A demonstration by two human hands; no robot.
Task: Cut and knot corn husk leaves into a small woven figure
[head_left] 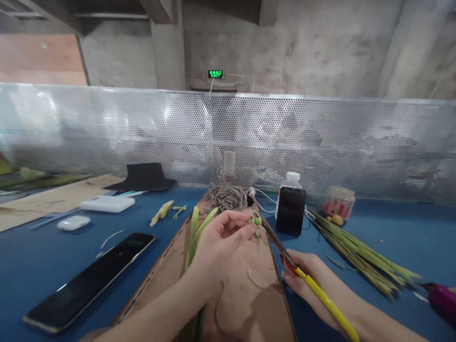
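Observation:
My left hand [224, 237] pinches a small knotted green plant piece [255, 221] between thumb and fingers, with short wispy ends hanging below it. Long green leaf strips [194, 237] run behind and under that wrist. In my right hand [313, 280] is a scissors-like tool [313, 287] with a yellow and red handle; its narrow metal end reaches up to the green piece. Whether the tip touches it I cannot tell. Beneath both lies a long brown cardboard piece [249, 304], and a bundle of grey cord [228, 197] rests at its far end.
At left lie a black phone [92, 285], a white earbud case [73, 223] and a white box [107, 203]. To the right are a bottle [292, 178], a black device [291, 211], a jar [339, 202] and green stalks [359, 251]. A perforated metal screen [149, 128] borders the blue table.

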